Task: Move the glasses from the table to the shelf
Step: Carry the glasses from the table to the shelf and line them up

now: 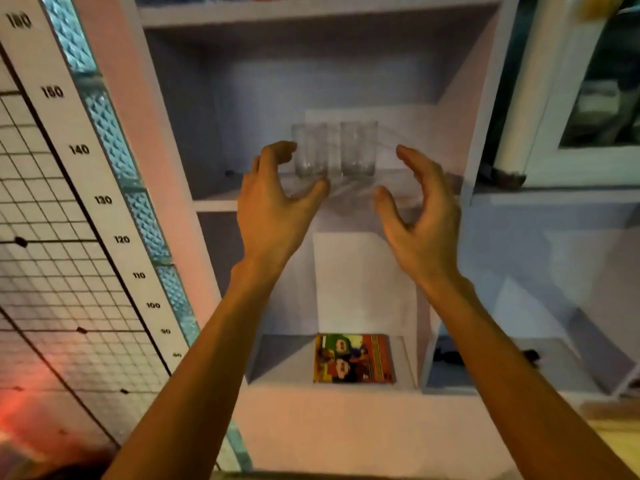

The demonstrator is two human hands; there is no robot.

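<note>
The shelf (214, 204) unit fills most of the view, pale cubbies stacked one over another, with a height chart (104, 199) running up the wall to its left. Lower down, a colourful book (354, 358) lies flat in one of the cubbies.

Progress-wise it looks like a good chunk is done: two glasses (334, 150) already stand upright on the middle shelf, side by side and just about touching, a bit back from the front edge. The surface they came from isn't in shot, so I can't tell if more are waiting there — could be the last pair, could be the first.

Both hands are empty. The left hand (273, 206) is spread wide, fingers curled in a loose C just beside the left glass, not gripping it. The right hand (420, 211) mirrors it, also spread, a little further off from the right glass.

The glasses themselves are plain clear tumblers, straight-sided, thick-looking at the base — a bit blurry here, so finer detail is a guess.
</note>
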